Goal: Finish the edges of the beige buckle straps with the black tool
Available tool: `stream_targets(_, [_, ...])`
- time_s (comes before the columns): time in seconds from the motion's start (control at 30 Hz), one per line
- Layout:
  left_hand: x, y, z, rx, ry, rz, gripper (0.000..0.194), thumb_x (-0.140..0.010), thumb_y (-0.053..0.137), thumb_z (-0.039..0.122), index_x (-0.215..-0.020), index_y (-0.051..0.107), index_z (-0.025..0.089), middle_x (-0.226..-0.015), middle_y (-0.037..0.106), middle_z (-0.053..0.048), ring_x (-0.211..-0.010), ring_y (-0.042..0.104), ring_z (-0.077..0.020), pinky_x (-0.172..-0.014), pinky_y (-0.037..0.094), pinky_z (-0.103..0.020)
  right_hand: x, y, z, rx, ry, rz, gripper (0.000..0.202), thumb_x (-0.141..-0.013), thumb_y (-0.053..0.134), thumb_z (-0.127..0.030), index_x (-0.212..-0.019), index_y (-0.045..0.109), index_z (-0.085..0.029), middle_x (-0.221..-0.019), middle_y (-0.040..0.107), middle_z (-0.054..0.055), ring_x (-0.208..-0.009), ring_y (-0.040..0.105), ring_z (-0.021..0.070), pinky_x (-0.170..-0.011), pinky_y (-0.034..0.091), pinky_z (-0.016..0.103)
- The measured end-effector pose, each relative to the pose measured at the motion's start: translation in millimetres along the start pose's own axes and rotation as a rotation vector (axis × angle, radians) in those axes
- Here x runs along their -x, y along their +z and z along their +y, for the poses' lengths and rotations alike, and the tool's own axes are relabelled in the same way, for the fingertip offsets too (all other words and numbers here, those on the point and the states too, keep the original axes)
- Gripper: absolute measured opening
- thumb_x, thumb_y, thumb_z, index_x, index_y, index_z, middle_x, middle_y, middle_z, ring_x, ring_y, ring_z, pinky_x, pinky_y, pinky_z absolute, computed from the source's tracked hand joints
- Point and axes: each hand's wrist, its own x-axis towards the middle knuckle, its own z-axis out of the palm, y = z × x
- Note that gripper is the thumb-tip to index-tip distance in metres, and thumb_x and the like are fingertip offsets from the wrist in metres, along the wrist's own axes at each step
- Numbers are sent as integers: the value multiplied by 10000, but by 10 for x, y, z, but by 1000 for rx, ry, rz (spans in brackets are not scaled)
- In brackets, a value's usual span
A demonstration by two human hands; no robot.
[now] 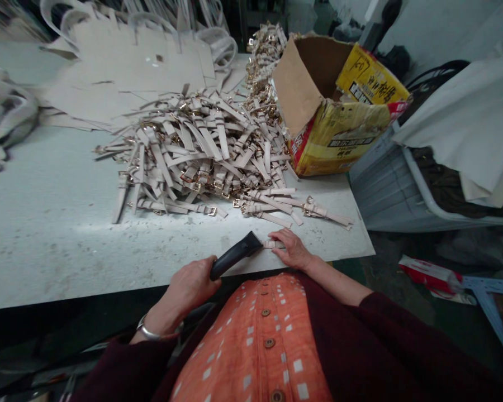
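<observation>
Near the bottom centre of the frame, we see the person's left hand (pixel 193 282) closed round the lower end of a slim black handheld tool (pixel 235 255), which slants up to the right. Its wider end meets the left end of a short, pale beige strap (pixel 271 244) in the picture; we cannot tell whether they touch. The right hand (pixel 292 249), right of centre, has its thumb and fingers drawn together on that strap, close to the front edge of the pale, scuffed desk (pixel 67 245). Above, at the centre of the frame, we see a large heap of pale beige straps with gold-coloured metal buckles (pixel 201 151). In the upper right, a yellow and red open cardboard box (pixel 343 134) sits beside the heap, and large flat pale beige pieces (pixel 126 67) lie in the upper left.
</observation>
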Motion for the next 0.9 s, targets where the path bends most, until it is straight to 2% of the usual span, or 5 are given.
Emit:
stream_targets(0.2, [-67,54,-54,43,-60,42,308,-726,448,341,-994,535,219,-839,680,-69,-806,637,-210,-648,428,-264,8,-96,-1,-80,88,34,243,-759,601,-206,-1000,576,-183,-925,603,61,-913,533,192,-840,436,353])
stream_targets(0.37, [47,18,-48,65,-53,45,288,-724,447,327,-982,527,226,-802,676,-56,-769,636,-197,-625,415,-251,1,-274,-2,-434,447,181,243,-757,595,-296,-975,597,-189,-866,614,20,-784,574,147,-710,480,282])
stream_targets(0.57, [115,32,26,113,-26,64,250,-745,433,344,-948,518,224,-735,656,-35,-696,623,-176,-578,384,-230,-20,-318,-111,-889,885,83,244,-764,586,-357,-893,633,-155,-831,649,56,-647,599,111,-457,429,161])
stream_targets(0.73, [150,19,112,120,34,61,222,-740,443,321,-920,530,222,-730,649,-29,-680,611,-165,-574,358,-225,-37,-298,-219,-943,899,3,298,-723,630,-399,-835,655,-124,-773,660,62,-546,571,81,-399,374,131])
stream_targets(0.9, [160,-1,221,135,87,39,242,-723,462,292,-938,541,216,-738,650,-32,-675,600,-162,-567,337,-222,-7,-245,-253,-994,812,-74,373,-720,636,-391,-969,661,-114,-627,623,17,-461,483,45,-398,313,135])
